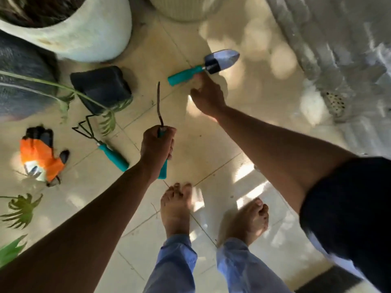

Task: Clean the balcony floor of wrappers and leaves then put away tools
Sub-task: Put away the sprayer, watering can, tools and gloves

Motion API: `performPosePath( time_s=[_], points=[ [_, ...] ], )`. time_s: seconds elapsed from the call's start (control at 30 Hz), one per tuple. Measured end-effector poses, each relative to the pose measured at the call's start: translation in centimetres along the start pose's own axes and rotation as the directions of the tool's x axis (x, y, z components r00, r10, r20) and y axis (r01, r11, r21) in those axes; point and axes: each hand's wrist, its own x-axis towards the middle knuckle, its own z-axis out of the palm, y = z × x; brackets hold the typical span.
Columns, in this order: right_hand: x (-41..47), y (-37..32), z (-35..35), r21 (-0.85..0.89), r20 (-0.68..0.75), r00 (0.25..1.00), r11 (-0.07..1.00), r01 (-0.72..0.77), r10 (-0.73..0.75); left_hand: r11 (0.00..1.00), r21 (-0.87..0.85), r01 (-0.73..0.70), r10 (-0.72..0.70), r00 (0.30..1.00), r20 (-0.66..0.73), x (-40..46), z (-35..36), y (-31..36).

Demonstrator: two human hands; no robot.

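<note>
Pale tiled balcony floor (211, 149), dappled with sunlight, viewed from above; a person stands barefoot on it in blue trousers. Left hand (157, 145): arm extended forward and down, fist wrapped round the teal handle of a narrow hand tool (160, 115), whose thin dark metal shaft rises bent from the top of the fist and points away from the person; the handle's lower end projects below the hand. Right hand (208, 96): arm stretched further forward, fingers loosely spread and holding nothing, fingertips at the teal handle of a trowel (206, 65); motion blur prevents telling whether they touch it. Trowel lies flat on the floor, silver blade pointing right. Hand rake (105, 142), also teal-handled, lies on the floor to the left of the held tool, dark prongs pointing away from the person. Orange-and-black glove (42, 155) lies further left, well apart from both hands. Small black pot (101, 89) lies tipped on its side beyond the rake. Large white planter (69, 28) stands behind it, a second pale planter (186, 7) to its right. Green fronds (21, 210) enter at the left edge.
</note>
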Motion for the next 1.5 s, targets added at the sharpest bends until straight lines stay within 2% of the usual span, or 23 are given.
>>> performPosePath(
  time_s=[0.13, 0.23, 0.33, 0.47, 0.53, 0.63, 0.7, 0.87, 0.97, 1.07, 1.2, 1.3, 1.5],
  points=[
    [3.4, -1.7, 3.0, -0.049, 0.003, 1.000, 0.999, -0.010, 0.010, 1.000, -0.008, 0.023, -0.024, 0.999, -0.022, 1.0, -1.4, -1.2],
    [5.1, -1.7, 4.5, -0.075, -0.069, 0.998, 0.997, -0.009, 0.004, 0.999, -0.031, 0.044, -0.045, 0.998, -0.047, 1.3, -2.1, -1.9],
    [4.7, -2.0, 4.5, -0.016, -0.156, 0.985, 0.997, -0.072, 0.069, 0.996, -0.065, 0.062, -0.067, 0.995, -0.068, 1.0, -2.6, -2.2],
    [1.0, -2.1, 3.4, 0.080, -0.171, 0.971, 0.985, -0.154, 0.166, 0.989, -0.112, 0.095, -0.104, 0.992, -0.075, -0.7, -2.6, -1.9],
    [-2.2, -2.5, 2.3, 0.224, -0.120, 0.970, 0.957, -0.183, 0.214, 0.983, -0.143, 0.114, -0.127, 0.989, -0.081, -2.1, -2.3, -1.3],
    [-8.3, -3.3, -0.5, 0.458, 0.020, 0.962, 0.853, -0.250, 0.272, 0.981, -0.153, 0.120, -0.134, 0.988, -0.081, -5.0, -2.0, 0.2],
    [-12.2, -3.9, -2.5, 0.493, 0.103, 0.955, 0.820, -0.292, 0.278, 0.980, -0.163, 0.114, -0.129, 0.988, -0.085, -7.4, -1.8, 1.4],
    [-20.3, -5.8, -7.9, 0.464, 0.337, 0.911, 0.799, -0.381, 0.239, 0.982, -0.168, 0.083, -0.102, 0.989, -0.108, -14.0, -1.9, 3.6],
    [-24.5, -7.7, -10.8, 0.421, 0.410, 0.885, 0.815, -0.398, 0.220, 0.987, -0.157, 0.036, -0.062, 0.984, -0.165, -18.7, -2.3, 4.5],
    [-29.1, -10.3, -12.9, 0.438, 0.485, 0.852, 0.789, -0.430, 0.195, 0.971, -0.240, 0.015, -0.065, 0.978, -0.199, -23.8, -3.1, 4.3],
    [-33.7, -12.4, -12.6, 0.287, 0.498, 0.853, 0.899, -0.332, 0.156, 0.941, -0.336, 0.046, -0.144, 0.951, -0.273, -30.2, -4.2, 3.0],
    [-36.9, -14.2, -10.3, 0.162, 0.565, 0.817, 0.957, -0.242, 0.111, 0.895, -0.445, 0.042, -0.196, 0.932, -0.305, -34.5, -5.8, 1.2],
    [-43.4, -17.9, -1.9, 0.019, 0.673, 0.740, 0.999, -0.048, 0.022, 0.731, -0.683, 0.017, -0.364, 0.856, -0.368, -40.1, -10.9, -6.6]
  ],
)
